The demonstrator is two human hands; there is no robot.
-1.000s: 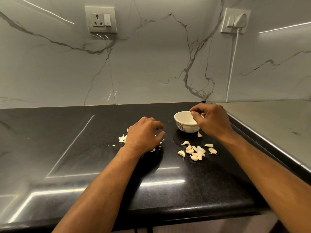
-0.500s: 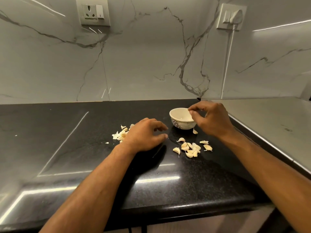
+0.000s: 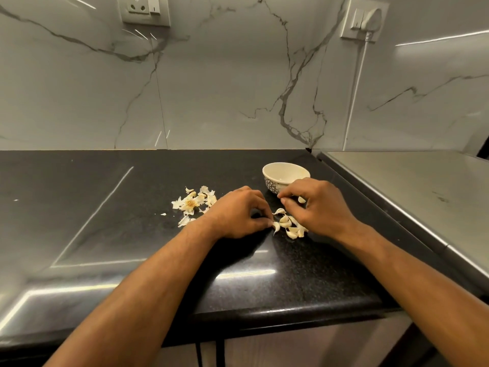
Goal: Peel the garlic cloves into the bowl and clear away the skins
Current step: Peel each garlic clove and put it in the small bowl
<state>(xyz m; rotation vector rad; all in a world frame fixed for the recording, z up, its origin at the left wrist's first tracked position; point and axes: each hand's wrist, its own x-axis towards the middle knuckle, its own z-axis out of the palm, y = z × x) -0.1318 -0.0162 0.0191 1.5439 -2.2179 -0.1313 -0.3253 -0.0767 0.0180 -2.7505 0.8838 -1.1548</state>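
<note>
Nearby, bowl seemingly empty, cloves beside

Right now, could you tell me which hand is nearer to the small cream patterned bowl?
Right. The right hand sits just in front of the small cream patterned bowl, overlapping its rim; the left hand is farther away, to its front-left.

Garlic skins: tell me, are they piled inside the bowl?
No, the garlic skins lie on the black counter, left of the bowl.
</note>
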